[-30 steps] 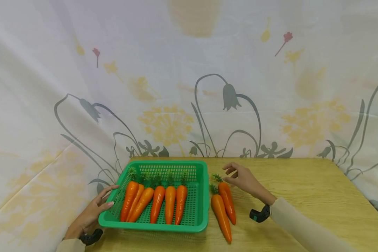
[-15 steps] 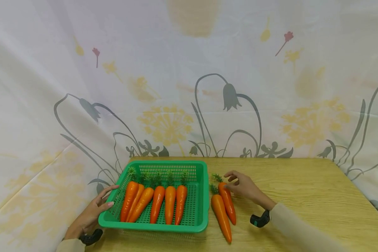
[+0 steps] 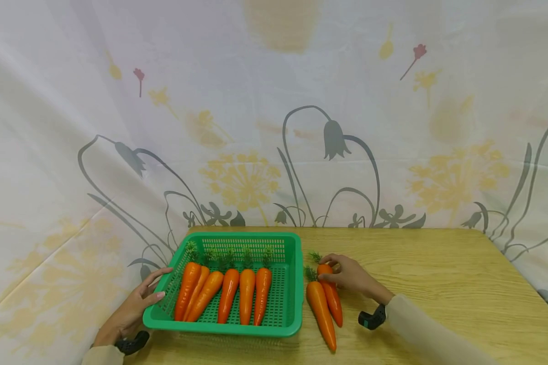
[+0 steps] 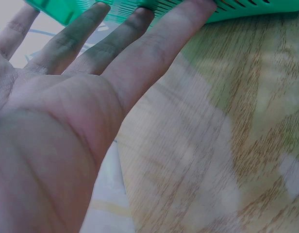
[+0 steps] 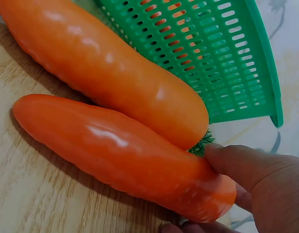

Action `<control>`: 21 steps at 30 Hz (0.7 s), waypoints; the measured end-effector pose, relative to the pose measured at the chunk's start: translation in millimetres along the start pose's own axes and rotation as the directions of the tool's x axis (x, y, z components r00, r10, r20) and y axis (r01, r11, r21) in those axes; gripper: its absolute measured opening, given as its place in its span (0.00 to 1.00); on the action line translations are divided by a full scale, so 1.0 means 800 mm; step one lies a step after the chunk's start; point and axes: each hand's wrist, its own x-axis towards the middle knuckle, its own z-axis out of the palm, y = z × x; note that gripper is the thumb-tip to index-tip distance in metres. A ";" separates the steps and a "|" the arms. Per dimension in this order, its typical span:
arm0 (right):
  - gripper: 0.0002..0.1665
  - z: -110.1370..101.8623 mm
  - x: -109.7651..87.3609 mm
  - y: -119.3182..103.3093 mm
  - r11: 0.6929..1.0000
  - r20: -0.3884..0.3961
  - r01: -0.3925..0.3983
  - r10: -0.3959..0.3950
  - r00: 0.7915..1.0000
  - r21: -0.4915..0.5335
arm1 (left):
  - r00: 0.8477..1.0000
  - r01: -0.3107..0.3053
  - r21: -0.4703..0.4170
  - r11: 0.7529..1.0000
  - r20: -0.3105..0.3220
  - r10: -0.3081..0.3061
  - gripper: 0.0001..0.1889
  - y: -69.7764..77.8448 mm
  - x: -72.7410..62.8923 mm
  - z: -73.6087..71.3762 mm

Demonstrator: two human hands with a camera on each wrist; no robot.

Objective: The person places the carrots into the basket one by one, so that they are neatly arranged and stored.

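My right hand (image 3: 349,276) pinches the thick upper end of a carrot (image 5: 125,155). In the right wrist view the thumb presses on one side and fingertips reach under the other. Beside it on the table lies another carrot (image 3: 320,309), its leafy green top pointing away from me. My left hand (image 3: 132,304) touches the left side of a green plastic basket (image 3: 224,329), its fingers fairly straight at the rim. The left wrist view shows the palm with the fingers reaching to the basket wall. Several carrots (image 3: 229,296) lie in a row inside the basket, tops toward the back.
The basket and the loose carrots stand on a wood-grain table (image 3: 438,274). Behind the table and along its left hangs a pale cloth (image 3: 265,101) with printed flowers. Bare mesh floor shows at the basket's right end.
My right hand has come down and slightly toward me from above the leafy tops onto the right carrot and now pinches it. My left hand and the basket have stayed in place.
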 end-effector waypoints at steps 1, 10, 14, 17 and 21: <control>0.25 0.000 0.001 0.000 1.000 0.001 -0.004 0.004 1.000 -0.004 | 1.000 0.001 -0.001 1.000 -0.003 -0.001 0.31 0.000 0.000 0.000; 0.30 -0.004 -0.002 -0.004 1.000 0.042 -0.028 0.029 0.999 -0.014 | 1.000 0.006 -0.002 1.000 -0.001 -0.006 0.31 0.001 -0.001 0.001; 0.30 -0.006 -0.005 -0.005 0.999 0.067 -0.044 0.042 0.997 0.021 | 1.000 0.004 -0.001 1.000 -0.002 -0.004 0.31 0.001 -0.001 0.001; 0.29 -0.008 -0.006 -0.004 0.997 0.074 -0.060 0.056 0.996 0.058 | 1.000 0.009 -0.005 1.000 -0.002 -0.009 0.31 0.001 -0.001 0.001; 0.29 -0.011 -0.008 -0.004 0.994 0.066 -0.077 0.072 0.995 0.078 | 1.000 0.013 -0.006 1.000 -0.004 -0.013 0.31 0.000 -0.002 0.001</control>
